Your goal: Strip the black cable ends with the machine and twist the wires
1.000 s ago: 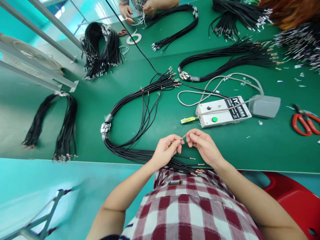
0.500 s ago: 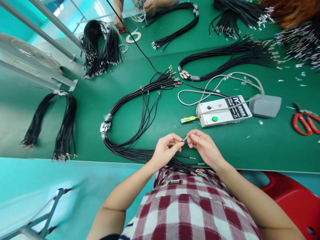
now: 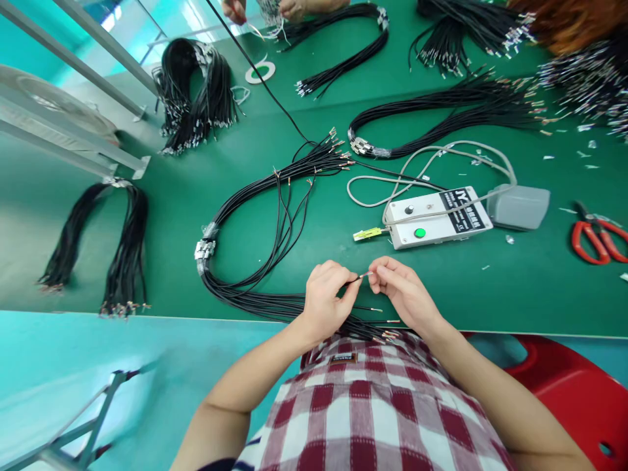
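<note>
Near the table's front edge, my left hand (image 3: 328,297) is closed around one thin black cable (image 3: 352,280), pinching it close to its end. The stripped wire tips (image 3: 366,275) stick out to the right between my hands. My right hand (image 3: 400,288) has thumb and forefinger pinched at those tips, its other fingers curled. Beneath my left hand runs a looped bundle of black cables (image 3: 255,302), bound at its bend by silver connectors (image 3: 205,249). Several bare copper ends of the bundle lie by the apron (image 3: 367,392).
Beyond my hands lies a white control box (image 3: 436,219) with a green button, a grey cord and a yellow-green tip (image 3: 367,233). Red-handled cutters (image 3: 596,239) lie right. Other cable bundles (image 3: 196,95) and a tape roll (image 3: 260,72) are farther back. A co-worker's hand (image 3: 293,8) is at the top.
My left hand has closed further over the cable and turned slightly. The wire tips now point more directly right. A co-worker's hand at the top has lifted away from the table.
</note>
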`<state>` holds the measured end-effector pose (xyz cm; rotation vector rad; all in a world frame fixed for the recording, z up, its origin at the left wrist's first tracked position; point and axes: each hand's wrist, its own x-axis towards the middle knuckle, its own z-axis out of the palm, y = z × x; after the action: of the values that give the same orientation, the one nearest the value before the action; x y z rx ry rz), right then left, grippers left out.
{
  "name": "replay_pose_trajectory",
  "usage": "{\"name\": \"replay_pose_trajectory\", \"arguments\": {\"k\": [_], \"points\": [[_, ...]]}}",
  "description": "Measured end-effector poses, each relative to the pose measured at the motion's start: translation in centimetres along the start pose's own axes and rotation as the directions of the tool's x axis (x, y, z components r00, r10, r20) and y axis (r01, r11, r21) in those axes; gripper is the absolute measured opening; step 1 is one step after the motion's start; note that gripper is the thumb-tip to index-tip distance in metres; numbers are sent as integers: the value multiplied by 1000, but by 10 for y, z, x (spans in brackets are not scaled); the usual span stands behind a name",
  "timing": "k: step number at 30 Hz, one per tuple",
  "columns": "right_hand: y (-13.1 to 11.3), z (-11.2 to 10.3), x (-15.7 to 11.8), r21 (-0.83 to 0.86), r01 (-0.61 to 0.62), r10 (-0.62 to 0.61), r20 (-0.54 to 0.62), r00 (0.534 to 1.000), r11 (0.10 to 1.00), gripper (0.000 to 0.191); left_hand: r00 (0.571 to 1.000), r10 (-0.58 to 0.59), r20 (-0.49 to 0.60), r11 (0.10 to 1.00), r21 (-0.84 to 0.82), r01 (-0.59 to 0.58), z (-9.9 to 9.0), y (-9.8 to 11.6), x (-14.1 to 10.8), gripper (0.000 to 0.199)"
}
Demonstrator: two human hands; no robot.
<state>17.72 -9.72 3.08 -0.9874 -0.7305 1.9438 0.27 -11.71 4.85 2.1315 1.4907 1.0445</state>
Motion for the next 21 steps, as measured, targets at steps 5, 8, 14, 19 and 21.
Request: {"name": "replay_pose_trajectory", "arguments": {"k": [5,8,14,19,21], "points": [[1,1,0,15,-10,10,-9,1000,1000,23,995,96,-5,989,116,-94,2,0,0,18],[2,3,1,13,-9,9,-10,1000,1000,22,997,74,-8,994,80,-73,4,0,-1,18],[6,5,2,39,-29,29,16,999,999,22,998,-69,-12,991,-112,67,4,1,-2,17],[8,7,1,38,-43,42,24,999,998,23,941,-326,94,886,-316,339,3,2,0,18],[9,7,1,31,-42,41,21,999,999,23,894,-416,165,793,-415,445,3,2,2,18]]}}
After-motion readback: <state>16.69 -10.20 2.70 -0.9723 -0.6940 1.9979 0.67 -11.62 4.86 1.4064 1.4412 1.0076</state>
